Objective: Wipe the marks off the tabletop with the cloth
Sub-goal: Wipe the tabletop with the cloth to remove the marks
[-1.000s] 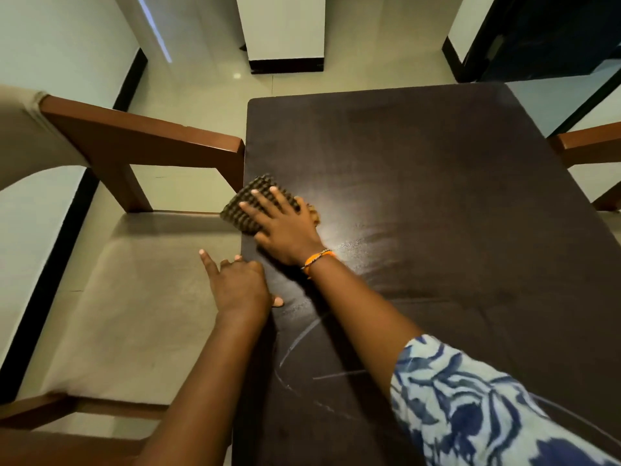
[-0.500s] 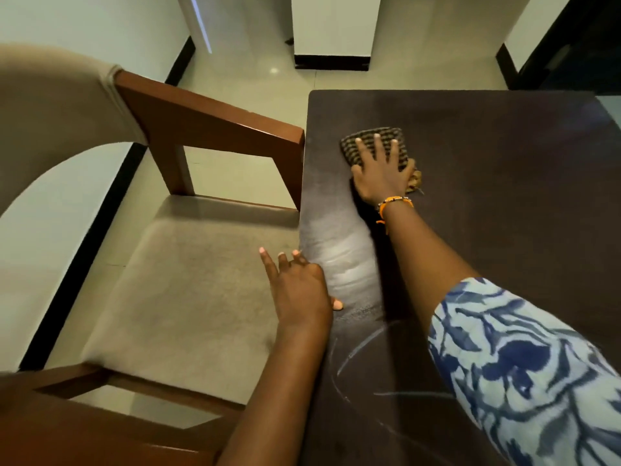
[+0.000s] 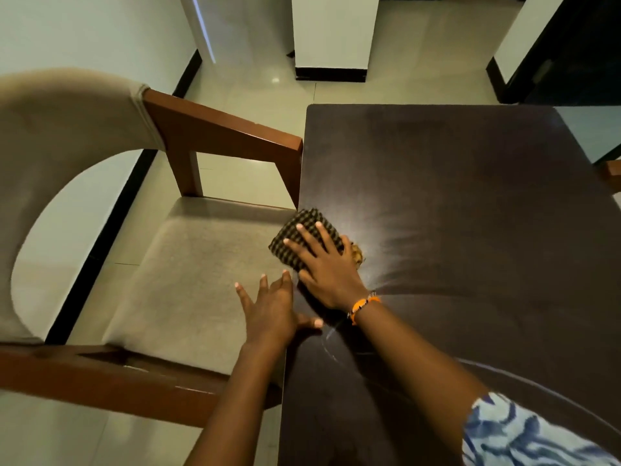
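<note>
A dark brown tabletop [image 3: 463, 203] fills the right half of the view. My right hand [image 3: 327, 264] lies flat, fingers spread, pressing a folded dark checked cloth [image 3: 299, 233] onto the table's left edge; the cloth's corner hangs slightly past that edge. My left hand [image 3: 270, 311] rests open on the same edge just below, thumb on the tabletop, fingers out over the chair seat. Thin white chalk-like curved marks [image 3: 331, 348] show on the wood near my wrists, and a longer arc [image 3: 544, 378] runs toward the lower right.
A wooden armchair [image 3: 188, 280] with a beige seat and padded back stands tight against the table's left side, its armrest [image 3: 228, 132] touching the table's far-left corner. Another chair's arm [image 3: 613, 171] pokes in at the right. Tiled floor and a white pillar [image 3: 331, 35] lie beyond.
My right hand has pulled the cloth back from the far part of the table toward me and left, to the table's edge. My left hand stays on the edge, fingers more spread.
</note>
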Motion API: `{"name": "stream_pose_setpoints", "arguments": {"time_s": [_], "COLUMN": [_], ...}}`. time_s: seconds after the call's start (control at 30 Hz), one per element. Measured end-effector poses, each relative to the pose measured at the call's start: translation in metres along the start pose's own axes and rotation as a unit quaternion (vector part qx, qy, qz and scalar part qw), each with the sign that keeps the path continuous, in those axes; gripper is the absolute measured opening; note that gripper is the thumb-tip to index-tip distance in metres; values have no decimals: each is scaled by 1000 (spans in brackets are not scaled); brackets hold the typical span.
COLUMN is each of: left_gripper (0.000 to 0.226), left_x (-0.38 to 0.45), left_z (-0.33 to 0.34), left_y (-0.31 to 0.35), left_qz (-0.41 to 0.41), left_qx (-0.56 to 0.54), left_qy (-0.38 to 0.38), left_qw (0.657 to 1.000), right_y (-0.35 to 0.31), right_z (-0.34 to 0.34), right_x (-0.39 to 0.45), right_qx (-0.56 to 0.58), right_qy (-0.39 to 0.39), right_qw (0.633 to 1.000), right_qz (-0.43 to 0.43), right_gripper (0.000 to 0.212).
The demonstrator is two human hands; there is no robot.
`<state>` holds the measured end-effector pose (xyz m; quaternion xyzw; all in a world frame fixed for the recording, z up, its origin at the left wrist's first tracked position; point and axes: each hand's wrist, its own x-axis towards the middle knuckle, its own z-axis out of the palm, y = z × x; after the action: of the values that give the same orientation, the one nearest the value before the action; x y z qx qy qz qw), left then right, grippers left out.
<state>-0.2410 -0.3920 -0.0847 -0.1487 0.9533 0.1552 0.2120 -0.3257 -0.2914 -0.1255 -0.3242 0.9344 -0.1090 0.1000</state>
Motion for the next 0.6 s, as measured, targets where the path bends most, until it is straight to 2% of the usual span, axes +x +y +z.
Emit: {"name": "stream_pose_setpoints", "arguments": {"time_s": [0.13, 0.23, 0.4, 0.5, 0.6], "left_gripper": [112, 116, 117, 118, 118], "left_x": [-23, -25, -23, -22, -20], "left_z": [10, 12, 16, 21, 21], "left_y": [3, 7, 3, -3, -3], "left_qz": [8, 5, 8, 13, 23], "left_qx": [9, 66, 68, 52, 57], "left_qy": [-24, -20, -10, -5, -6], "left_qw": [1000, 998, 998, 999, 998], "right_y": [-2, 15, 97, 150, 153], "right_z": [5, -2, -23, -33, -34], "right_x": [-25, -18, -30, -64, -78], "right_qx": [-1, 3, -7, -5, 17], "right_qy": [-3, 12, 72, 109, 122], "right_qw": [1000, 1000, 979, 940, 908], "right_qz": [-28, -1, 190, 324, 400], "right_gripper": [68, 65, 64, 58, 57]}}
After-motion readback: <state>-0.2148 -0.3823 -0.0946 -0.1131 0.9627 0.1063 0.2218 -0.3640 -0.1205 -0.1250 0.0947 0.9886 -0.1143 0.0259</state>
